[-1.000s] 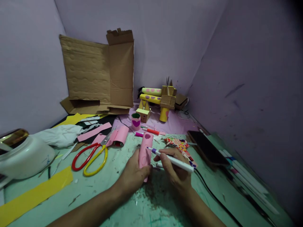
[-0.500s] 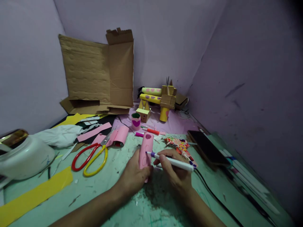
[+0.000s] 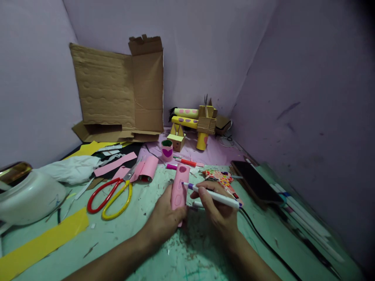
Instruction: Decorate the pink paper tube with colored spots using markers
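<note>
— What do I see from the head camera?
— My left hand (image 3: 164, 218) wraps around the pink paper tube (image 3: 179, 188), lying on the green table (image 3: 123, 242). My right hand (image 3: 218, 210) pinches the purple marker (image 3: 212, 196); its tip touches the tube.
— What changed?
— The tip moved a little along the tube. A faint outline shows there. The scissors (image 3: 113, 193) lie left of my left hand.

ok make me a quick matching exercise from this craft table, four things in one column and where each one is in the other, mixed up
Things:
1. pink tube
2. marker
3. scissors
4. cardboard sheet

Places:
A. propped against the back wall
B. held in the right hand
C. flat on the table, left of both hands
D. gripped in the left hand

Pairs: 1-D, 2-B, 3-C, 4-A
</note>
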Available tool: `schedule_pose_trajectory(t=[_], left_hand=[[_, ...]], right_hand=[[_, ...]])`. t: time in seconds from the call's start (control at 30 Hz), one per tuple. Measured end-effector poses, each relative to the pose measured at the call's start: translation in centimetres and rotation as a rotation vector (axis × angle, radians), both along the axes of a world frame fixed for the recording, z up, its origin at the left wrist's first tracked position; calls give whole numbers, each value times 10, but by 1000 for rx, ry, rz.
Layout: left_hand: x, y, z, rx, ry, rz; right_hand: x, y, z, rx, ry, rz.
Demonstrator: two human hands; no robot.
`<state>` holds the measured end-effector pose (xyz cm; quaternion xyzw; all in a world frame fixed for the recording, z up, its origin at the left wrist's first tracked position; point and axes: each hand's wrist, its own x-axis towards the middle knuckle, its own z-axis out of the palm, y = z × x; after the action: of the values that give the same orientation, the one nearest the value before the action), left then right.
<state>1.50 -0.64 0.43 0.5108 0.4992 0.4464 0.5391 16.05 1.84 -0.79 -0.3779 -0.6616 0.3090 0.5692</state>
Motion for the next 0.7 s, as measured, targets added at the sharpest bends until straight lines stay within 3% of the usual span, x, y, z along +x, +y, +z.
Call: schedule_pose_trajectory(t=[0.53, 0.7], left_hand=[[-2, -1, -2, -7, -29, -26], [-2, 0, -1, -30, -54, -37]], right_hand=[[3, 0, 0, -38, 1, 35], [2, 1, 1, -48, 8, -33]])
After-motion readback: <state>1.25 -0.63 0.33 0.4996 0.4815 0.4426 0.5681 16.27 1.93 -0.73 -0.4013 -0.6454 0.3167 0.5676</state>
